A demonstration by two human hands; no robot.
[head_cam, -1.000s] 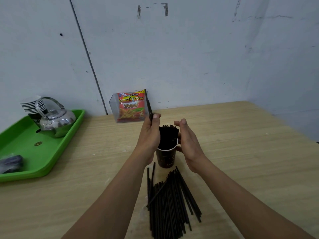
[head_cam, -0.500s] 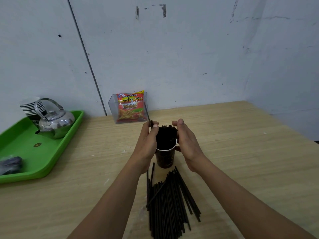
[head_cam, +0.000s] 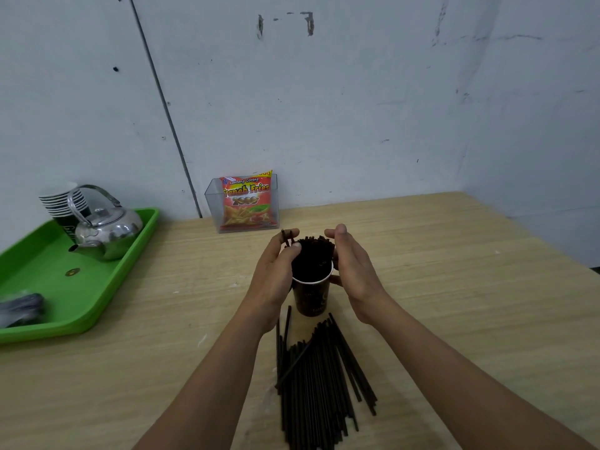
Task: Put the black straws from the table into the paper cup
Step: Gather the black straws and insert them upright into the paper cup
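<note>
A dark paper cup (head_cam: pixel 311 298) with a white rim stands on the wooden table, packed with upright black straws (head_cam: pixel 314 259). My left hand (head_cam: pixel 276 274) is at the cup's left side, its fingertips pinched on a straw (head_cam: pixel 285 237) whose top pokes just above them. On the cup's right, my right hand (head_cam: pixel 352 271) cups the bundle, with its thumb against the cup wall. A pile of loose black straws (head_cam: pixel 319 378) lies on the table just in front of the cup, between my forearms.
A green tray (head_cam: pixel 97 303) at the left holds a metal kettle (head_cam: pixel 104 228), a stack of paper cups (head_cam: pixel 61 203) and a dark bundle (head_cam: pixel 19 308). A clear box with a French Fries snack bag (head_cam: pixel 246 203) stands by the wall behind the cup.
My left hand has lowered the straw into the cup; only its top end shows above my fingers now. My right hand stayed by the cup.
</note>
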